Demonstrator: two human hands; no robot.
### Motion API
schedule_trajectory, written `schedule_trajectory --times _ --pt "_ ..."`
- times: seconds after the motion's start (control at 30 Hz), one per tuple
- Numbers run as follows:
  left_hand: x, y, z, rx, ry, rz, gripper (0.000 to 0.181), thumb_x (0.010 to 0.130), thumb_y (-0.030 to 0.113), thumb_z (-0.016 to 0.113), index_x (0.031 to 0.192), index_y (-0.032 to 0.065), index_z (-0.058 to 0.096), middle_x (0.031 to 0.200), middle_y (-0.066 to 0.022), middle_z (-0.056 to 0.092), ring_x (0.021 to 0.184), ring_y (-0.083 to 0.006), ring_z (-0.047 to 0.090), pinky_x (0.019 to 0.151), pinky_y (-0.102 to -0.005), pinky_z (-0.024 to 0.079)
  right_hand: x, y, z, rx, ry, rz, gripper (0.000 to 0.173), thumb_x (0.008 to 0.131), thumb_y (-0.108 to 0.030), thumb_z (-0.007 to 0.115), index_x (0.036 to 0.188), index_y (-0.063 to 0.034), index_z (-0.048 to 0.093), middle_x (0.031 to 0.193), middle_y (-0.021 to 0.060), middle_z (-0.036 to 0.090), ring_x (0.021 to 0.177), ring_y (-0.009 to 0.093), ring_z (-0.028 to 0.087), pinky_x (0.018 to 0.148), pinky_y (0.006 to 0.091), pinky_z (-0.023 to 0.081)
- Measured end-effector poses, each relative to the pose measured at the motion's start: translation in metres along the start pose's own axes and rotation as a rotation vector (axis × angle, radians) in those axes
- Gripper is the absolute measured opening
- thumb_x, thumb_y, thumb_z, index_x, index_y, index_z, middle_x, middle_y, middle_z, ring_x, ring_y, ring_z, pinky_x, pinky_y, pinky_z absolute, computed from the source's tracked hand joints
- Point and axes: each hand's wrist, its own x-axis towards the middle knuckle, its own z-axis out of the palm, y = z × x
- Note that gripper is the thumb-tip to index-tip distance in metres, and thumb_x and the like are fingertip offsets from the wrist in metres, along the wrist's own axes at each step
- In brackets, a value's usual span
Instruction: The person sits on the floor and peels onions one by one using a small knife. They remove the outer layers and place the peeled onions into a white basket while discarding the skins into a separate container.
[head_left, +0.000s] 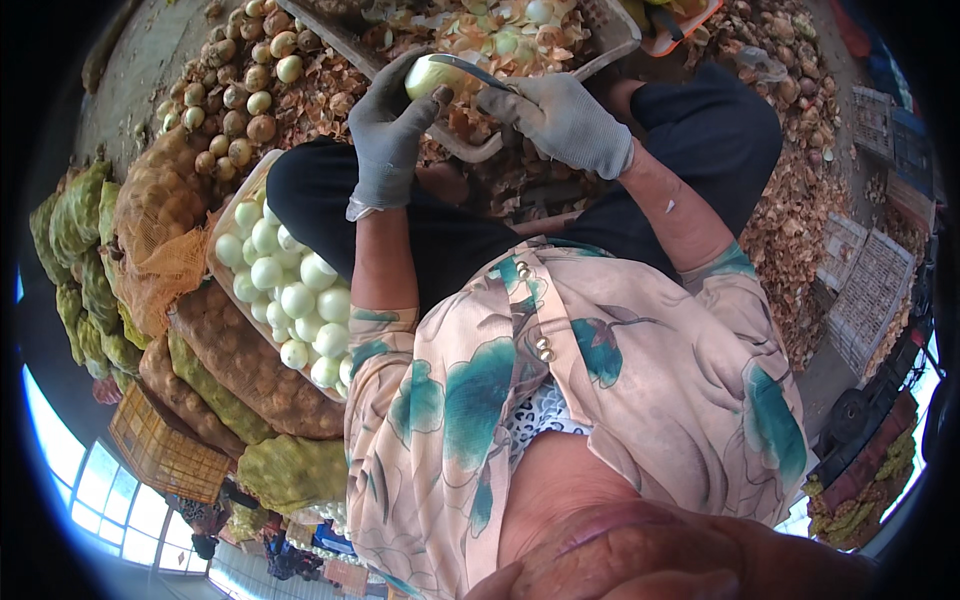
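Note:
My left hand (390, 124), in a grey work glove, is closed around a pale peeled onion (431, 77). My right hand (566, 120), gloved the same way, grips a knife whose curved blade (469, 69) lies along the top of that onion. The handle is hidden in my fingers. Both hands are above the near edge of a tub (480, 152), in which loose onion skins (465, 30) and a few pale onions lie. By my left knee stands a white crate (232, 199) filled with peeled onions (298, 300).
Unpeeled onions (247, 97) are heaped at the upper left. Mesh sacks of onions (247, 360) and a yellow crate (169, 450) line the left side. Onion skins (799, 225) cover the floor at right, near grey plastic crates (874, 292). Other people (289, 559) are far off at lower left.

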Motion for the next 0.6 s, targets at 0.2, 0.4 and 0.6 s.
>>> schedule_trajectory --times 0.2,0.4,0.6 --pt "-0.002 0.001 -0.007 0.032 -0.060 0.039 0.050 0.086 0.000 0.073 0.132 -0.0084 0.056 0.122 -0.0148 0.064 0.110 -0.0218 0.064 0.098 -0.0347 0.056 0.003 -0.001 -0.004 -0.180 -0.080 0.032 0.045 0.103 -0.042 0.051 0.101 -0.0016 0.070 0.072 0.0176 0.065 0.066 0.032 0.066 0.064 0.0388 0.051" --pt "-0.002 0.004 -0.011 0.129 -0.005 0.014 0.047 0.087 0.002 0.072 0.130 -0.0089 0.058 0.118 -0.0157 0.066 0.107 -0.0215 0.066 0.096 -0.0340 0.056 0.007 0.003 -0.012 -0.353 -0.155 -0.003 0.037 0.104 -0.032 0.051 0.116 -0.0022 0.069 0.080 0.0205 0.068 0.072 0.033 0.069 0.066 0.0384 0.053" --pt "0.006 -0.003 -0.020 -0.108 0.082 0.009 0.048 0.089 0.016 0.074 0.126 -0.0105 0.060 0.115 -0.0179 0.068 0.104 -0.0234 0.068 0.091 -0.0324 0.056 -0.003 0.010 0.001 -0.379 -0.083 -0.006 0.037 0.103 -0.035 0.052 0.117 -0.0052 0.069 0.076 0.0195 0.066 0.070 0.037 0.067 0.063 0.0418 0.052"
